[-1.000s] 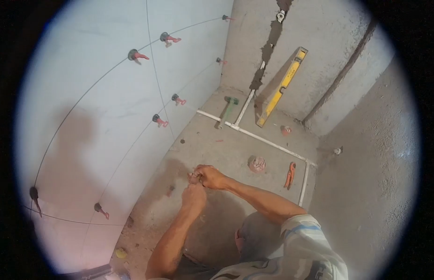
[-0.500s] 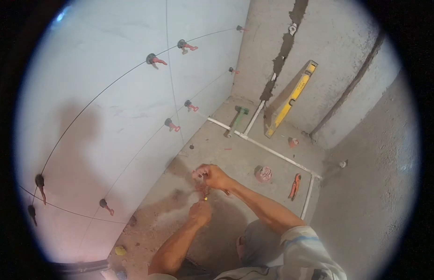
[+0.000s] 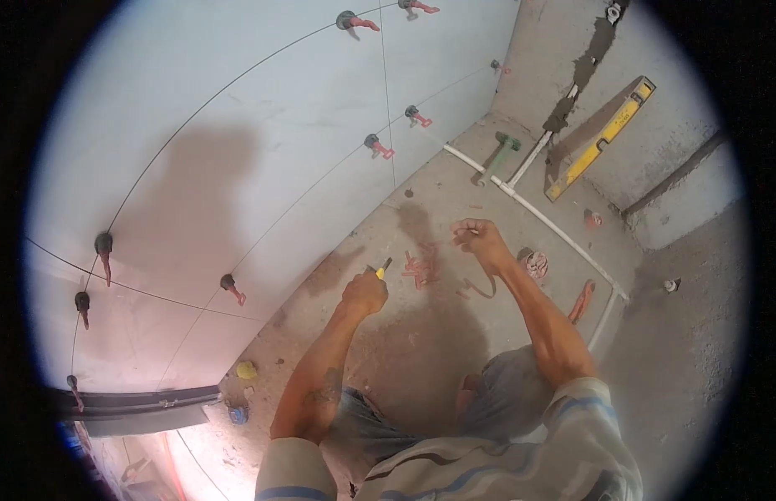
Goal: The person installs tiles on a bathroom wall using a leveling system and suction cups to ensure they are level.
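My left hand (image 3: 365, 295) is closed around a small yellow-and-dark tool (image 3: 382, 270), whose end points up and right; its exact kind is hard to make out. To its right a loose pile of red plastic pieces (image 3: 420, 269) lies on the concrete floor. Beyond the pile, my right hand (image 3: 480, 240) is raised, fingers curled together in a pinch; what is between them is too small to name. A thin brownish curved strip (image 3: 485, 290) shows below the right wrist, and whether it hangs from that hand cannot be told.
Large wall tiles (image 3: 304, 108) at left carry red-handled tile levelers (image 3: 377, 146). White pipes (image 3: 563, 234) cross the floor. A green mallet (image 3: 501, 157), yellow spirit level (image 3: 601, 140), red pliers (image 3: 583, 302) and round pinkish bundle (image 3: 534, 265) are to the right.
My hands have moved apart, the right one up and to the right. Red pieces that were between the hands now lie on the floor. The view has shifted, showing more at lower left.
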A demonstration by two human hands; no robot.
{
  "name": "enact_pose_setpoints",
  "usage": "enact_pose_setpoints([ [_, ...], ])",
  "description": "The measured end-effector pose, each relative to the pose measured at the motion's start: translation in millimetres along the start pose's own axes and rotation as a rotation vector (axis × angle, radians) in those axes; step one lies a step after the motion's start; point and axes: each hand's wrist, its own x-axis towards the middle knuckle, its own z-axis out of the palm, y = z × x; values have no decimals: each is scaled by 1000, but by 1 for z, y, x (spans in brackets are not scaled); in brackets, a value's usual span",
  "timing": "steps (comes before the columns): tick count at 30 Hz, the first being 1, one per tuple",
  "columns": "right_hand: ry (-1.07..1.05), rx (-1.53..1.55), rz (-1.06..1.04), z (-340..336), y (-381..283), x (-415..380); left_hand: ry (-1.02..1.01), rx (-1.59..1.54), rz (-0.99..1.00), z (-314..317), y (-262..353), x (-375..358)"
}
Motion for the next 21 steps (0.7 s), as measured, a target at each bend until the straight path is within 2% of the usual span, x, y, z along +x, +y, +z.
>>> enact_pose_setpoints([
  [2,-71,5,-52,-1,-26,-15,40,-41,47,-7,6,-1],
  [4,-95,-26,-75,-3,-35,-24,58,-104,237,-28,19,-15],
  [5,-127,-48,-95,-4,-38,-27,59,-110,244,-34,24,-21],
  [7,-175,-51,-44,-13,-48,-27,200,-211,506,-40,33,-30],
  [9,-221,-48,5,-14,-52,-24,254,-210,550,-37,39,-32],
  [11,-252,-104,-61,-17,-49,-24,289,-215,645,-29,45,-32],
  [13,-304,-96,53,-20,-52,-29,421,-386,569,-19,44,-27],
  [15,-245,171,-63,-8,-42,-26,184,-1126,354,-29,58,-29],
  [16,-312,172,-95,-2,-51,-32,172,-1125,388,-36,68,-31],
  [17,-387,176,-126,6,-65,-39,184,-1264,354,-44,74,-34],
  [18,-373,174,-140,14,-74,-45,197,-1398,313,-48,78,-34],
  [21,-458,201,-139,31,-85,-52,150,-1392,355,-47,79,-29],
])
